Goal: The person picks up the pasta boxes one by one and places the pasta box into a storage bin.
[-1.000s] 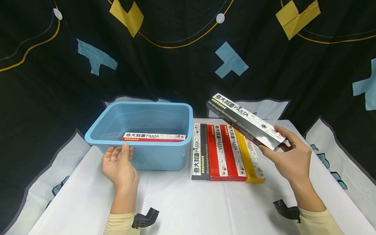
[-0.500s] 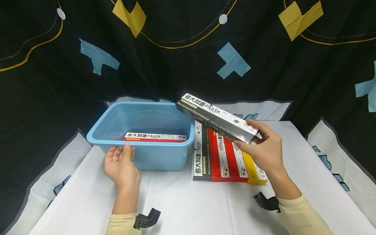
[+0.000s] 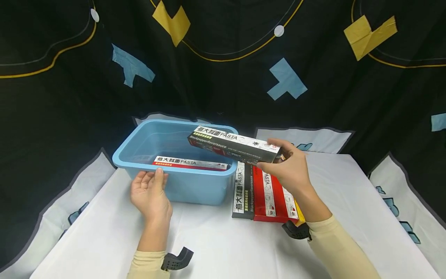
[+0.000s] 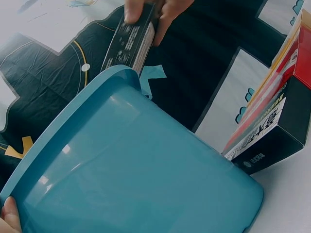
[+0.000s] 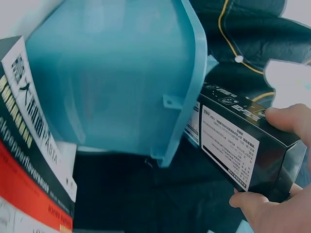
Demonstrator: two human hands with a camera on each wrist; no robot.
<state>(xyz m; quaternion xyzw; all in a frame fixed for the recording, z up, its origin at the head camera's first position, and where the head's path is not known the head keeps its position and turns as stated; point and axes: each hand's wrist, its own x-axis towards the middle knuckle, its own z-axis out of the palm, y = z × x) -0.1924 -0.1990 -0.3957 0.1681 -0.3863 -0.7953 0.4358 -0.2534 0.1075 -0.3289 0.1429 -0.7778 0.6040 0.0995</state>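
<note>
My right hand pinches the right end of a black and white pasta box, thumb below and fingers on top. The box's left end hangs over the blue plastic bin, crossing its right rim in the head view. My left hand holds the bin's front rim, thumb on top and fingers curled beneath the lip. A red and white pasta box lies inside the bin along the front wall. In the right wrist view the held box shows a white text panel, with my thumb and fingers on opposite sides.
Right of the bin, a row of pasta boxes lies on the white table: a black one, two red ones and a yellow one partly hidden behind my right arm. A black curtain hangs behind the table.
My right hand has carried the black pasta box leftward and lower, from above the row to over the bin's right rim. My left hand keeps its hold on the rim. The head view has shifted slightly.
</note>
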